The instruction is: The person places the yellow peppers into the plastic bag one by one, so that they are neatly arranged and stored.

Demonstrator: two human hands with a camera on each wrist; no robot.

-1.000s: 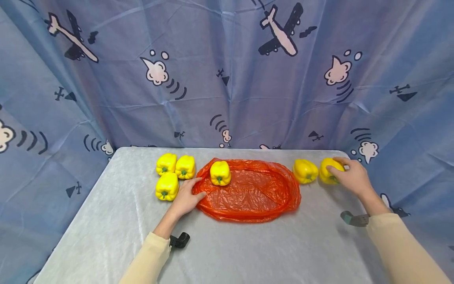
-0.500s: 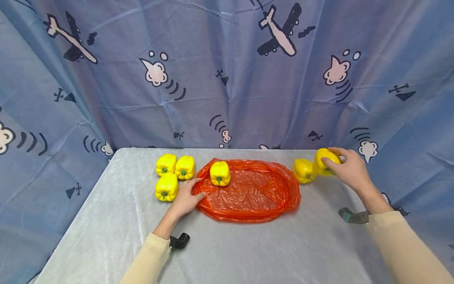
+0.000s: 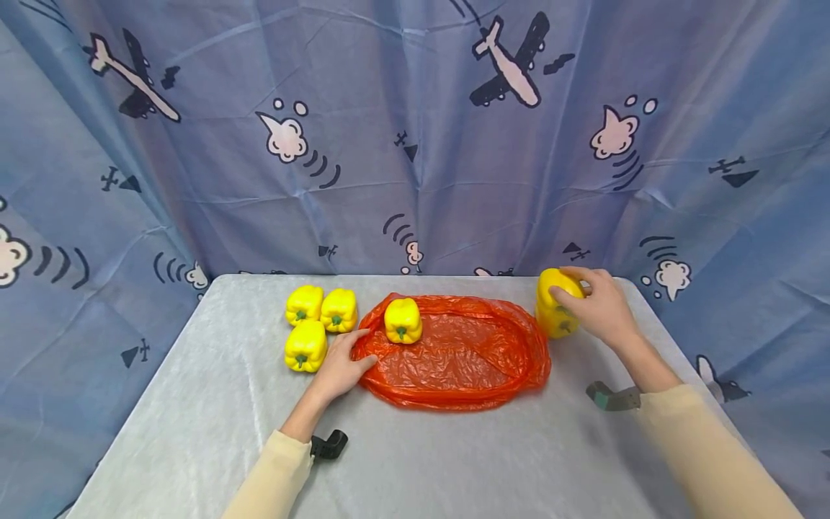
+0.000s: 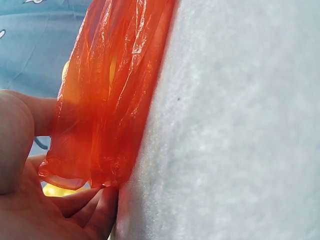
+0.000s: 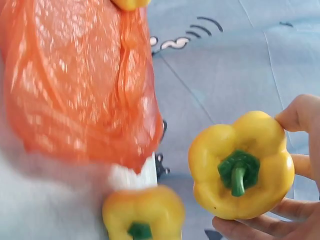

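Observation:
My right hand (image 3: pixel 599 306) grips a yellow bell pepper (image 3: pixel 556 282), raised off the table. In the right wrist view the green stem of this held bell pepper (image 5: pixel 267 185) faces the camera, with thumb and fingers around its side. Beneath it stands another yellow bell pepper (image 3: pixel 556 326), partly hidden. At the left end of a red plastic bag (image 3: pixel 447 353), spread wide on the table, my left hand (image 3: pixel 340 364) holds the rim. The left wrist view has the thumb behind the bag's wall and fingers below it. One bell pepper (image 3: pixel 402 317) sits inside the bag, towards the back left.
A cluster of bell peppers stands left of the bag: two at the back (image 3: pixel 303 304) and one in front (image 3: pixel 305 346). The pale table (image 3: pixel 454 461) ends at a blue patterned curtain (image 3: pixel 415 144). Dark wrist mounts (image 3: pixel 329 444) stick out from both sleeves.
My right hand has lifted the far-right bell pepper and carried it left, over the neighbouring one. The left hand and the bag have stayed in place.

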